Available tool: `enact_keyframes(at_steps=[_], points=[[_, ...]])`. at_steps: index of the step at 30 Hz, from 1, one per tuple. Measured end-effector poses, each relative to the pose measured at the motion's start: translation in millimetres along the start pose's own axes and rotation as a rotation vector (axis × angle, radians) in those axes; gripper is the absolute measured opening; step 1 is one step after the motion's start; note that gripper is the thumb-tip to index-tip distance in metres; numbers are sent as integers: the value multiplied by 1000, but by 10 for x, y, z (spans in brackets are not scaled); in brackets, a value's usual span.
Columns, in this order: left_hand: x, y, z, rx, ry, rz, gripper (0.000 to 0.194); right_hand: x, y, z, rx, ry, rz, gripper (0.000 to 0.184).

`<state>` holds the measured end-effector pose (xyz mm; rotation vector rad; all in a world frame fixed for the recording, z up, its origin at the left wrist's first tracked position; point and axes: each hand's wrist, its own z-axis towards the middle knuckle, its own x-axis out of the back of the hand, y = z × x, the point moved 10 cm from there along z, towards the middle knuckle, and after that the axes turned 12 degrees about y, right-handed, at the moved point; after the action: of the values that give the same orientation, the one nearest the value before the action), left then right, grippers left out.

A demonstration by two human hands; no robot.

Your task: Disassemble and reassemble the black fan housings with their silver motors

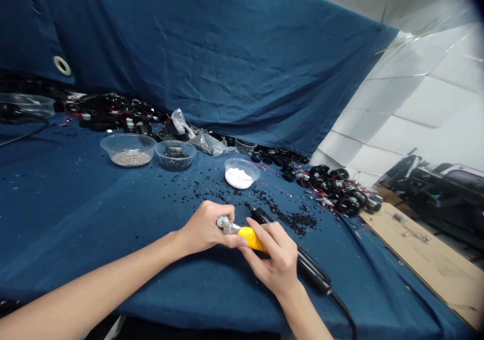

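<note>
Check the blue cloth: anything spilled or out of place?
Yes: small black pieces lie loose across the blue cloth, densest to the right of the clear bowl. Possibly spilled, since the white bits sit contained.

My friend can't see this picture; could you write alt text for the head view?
The left hand holds a small grey part and the right hand a yellow object, close together above a blue cloth. A corded black tool lies partly behind the right hand; beyond are scattered black bits, clear bowls and piled black parts.
</note>
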<state>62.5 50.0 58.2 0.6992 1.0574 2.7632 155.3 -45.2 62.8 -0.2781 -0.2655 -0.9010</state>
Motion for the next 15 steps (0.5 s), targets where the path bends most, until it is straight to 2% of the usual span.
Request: enact_keyframes(at_steps=[15], points=[[82, 226, 27, -178, 76, 81, 49, 12, 17, -12, 3, 2, -7, 39]])
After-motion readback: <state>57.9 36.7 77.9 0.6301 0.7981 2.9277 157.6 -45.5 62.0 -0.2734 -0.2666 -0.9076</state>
